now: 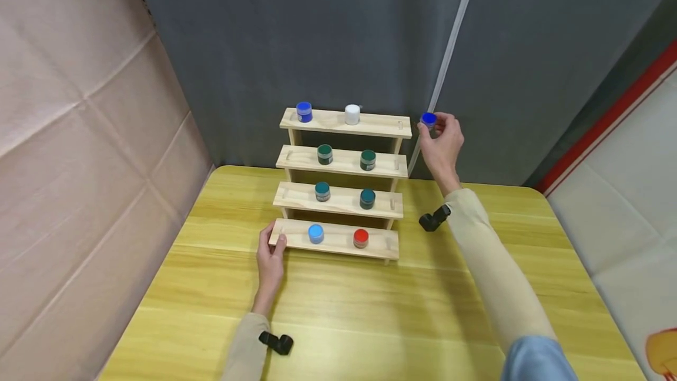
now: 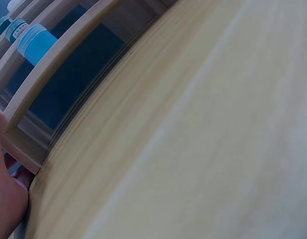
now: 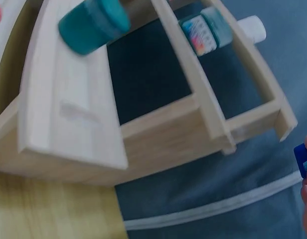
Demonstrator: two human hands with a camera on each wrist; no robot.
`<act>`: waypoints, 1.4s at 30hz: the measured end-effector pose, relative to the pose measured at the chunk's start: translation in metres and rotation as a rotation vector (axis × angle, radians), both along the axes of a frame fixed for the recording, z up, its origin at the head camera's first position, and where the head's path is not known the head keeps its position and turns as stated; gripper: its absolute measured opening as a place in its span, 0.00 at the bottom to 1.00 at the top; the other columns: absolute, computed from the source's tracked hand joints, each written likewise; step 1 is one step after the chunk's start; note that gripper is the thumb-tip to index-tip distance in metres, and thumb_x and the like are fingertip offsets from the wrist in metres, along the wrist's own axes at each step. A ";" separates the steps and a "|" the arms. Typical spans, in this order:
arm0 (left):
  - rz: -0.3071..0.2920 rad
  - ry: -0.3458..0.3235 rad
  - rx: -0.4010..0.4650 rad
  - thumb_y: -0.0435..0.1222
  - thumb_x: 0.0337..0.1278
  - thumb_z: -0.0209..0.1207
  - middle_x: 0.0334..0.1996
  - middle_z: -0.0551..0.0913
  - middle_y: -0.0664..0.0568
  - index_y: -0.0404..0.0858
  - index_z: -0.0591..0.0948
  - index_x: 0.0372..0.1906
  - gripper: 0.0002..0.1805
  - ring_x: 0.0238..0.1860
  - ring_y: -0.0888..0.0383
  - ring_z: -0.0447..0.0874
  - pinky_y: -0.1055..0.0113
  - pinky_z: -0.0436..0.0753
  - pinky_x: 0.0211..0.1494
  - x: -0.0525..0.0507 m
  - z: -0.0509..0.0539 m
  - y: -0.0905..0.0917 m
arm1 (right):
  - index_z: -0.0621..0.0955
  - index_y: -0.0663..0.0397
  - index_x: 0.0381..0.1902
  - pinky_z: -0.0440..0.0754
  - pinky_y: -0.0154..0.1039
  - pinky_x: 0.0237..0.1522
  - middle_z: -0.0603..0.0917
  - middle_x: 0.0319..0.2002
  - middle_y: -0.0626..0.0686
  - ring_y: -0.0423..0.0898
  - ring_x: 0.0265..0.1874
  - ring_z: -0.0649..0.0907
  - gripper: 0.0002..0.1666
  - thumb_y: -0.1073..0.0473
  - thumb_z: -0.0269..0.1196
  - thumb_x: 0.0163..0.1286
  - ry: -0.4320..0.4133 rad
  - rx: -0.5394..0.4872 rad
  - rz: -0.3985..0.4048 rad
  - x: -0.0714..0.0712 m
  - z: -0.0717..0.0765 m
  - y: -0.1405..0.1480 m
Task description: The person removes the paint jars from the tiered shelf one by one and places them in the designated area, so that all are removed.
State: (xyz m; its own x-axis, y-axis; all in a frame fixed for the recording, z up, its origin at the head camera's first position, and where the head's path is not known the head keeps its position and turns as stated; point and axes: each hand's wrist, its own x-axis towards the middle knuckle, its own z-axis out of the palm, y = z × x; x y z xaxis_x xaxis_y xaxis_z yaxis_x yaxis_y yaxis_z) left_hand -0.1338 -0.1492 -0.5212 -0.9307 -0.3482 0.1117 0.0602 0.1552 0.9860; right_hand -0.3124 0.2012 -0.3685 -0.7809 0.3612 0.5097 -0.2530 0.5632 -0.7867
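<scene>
A four-step pale wooden display rack stands near the table's far edge. Its lowest step is gripped at the left end by my left hand, thumb on top of the board. My right hand pinches a small dark blue paint jar in the air, just right of the top step. On that step sit another blue jar and a white jar. Dark green jars and teal jars fill the middle steps in pairs. A light blue jar and a red jar occupy the lowest.
The yellow wood-grain table extends in front of the rack and to both sides. Behind it hangs a dark grey curtain with a pale strip. A beige padded wall borders the left, a white panel the right.
</scene>
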 end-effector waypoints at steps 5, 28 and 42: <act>0.002 -0.002 0.015 0.30 0.73 0.54 0.58 0.79 0.33 0.30 0.70 0.70 0.25 0.29 0.61 0.71 0.75 0.71 0.32 0.000 -0.003 0.000 | 0.77 0.65 0.58 0.78 0.46 0.59 0.81 0.52 0.63 0.56 0.50 0.80 0.24 0.57 0.66 0.70 -0.040 -0.012 -0.020 0.006 -0.014 0.011; 0.023 -0.013 0.025 0.34 0.74 0.54 0.63 0.78 0.39 0.37 0.70 0.72 0.25 0.31 0.66 0.68 0.76 0.70 0.34 -0.016 -0.037 -0.008 | 0.77 0.68 0.55 0.79 0.50 0.57 0.82 0.50 0.66 0.60 0.49 0.82 0.23 0.60 0.67 0.67 -0.174 -0.047 -0.056 0.029 -0.077 0.033; 0.005 0.013 0.015 0.32 0.73 0.54 0.66 0.75 0.36 0.32 0.70 0.71 0.25 0.28 0.67 0.69 0.76 0.69 0.32 -0.010 -0.022 -0.006 | 0.76 0.69 0.55 0.78 0.50 0.58 0.81 0.52 0.67 0.61 0.51 0.81 0.23 0.62 0.66 0.67 -0.273 -0.070 -0.078 0.043 -0.104 0.041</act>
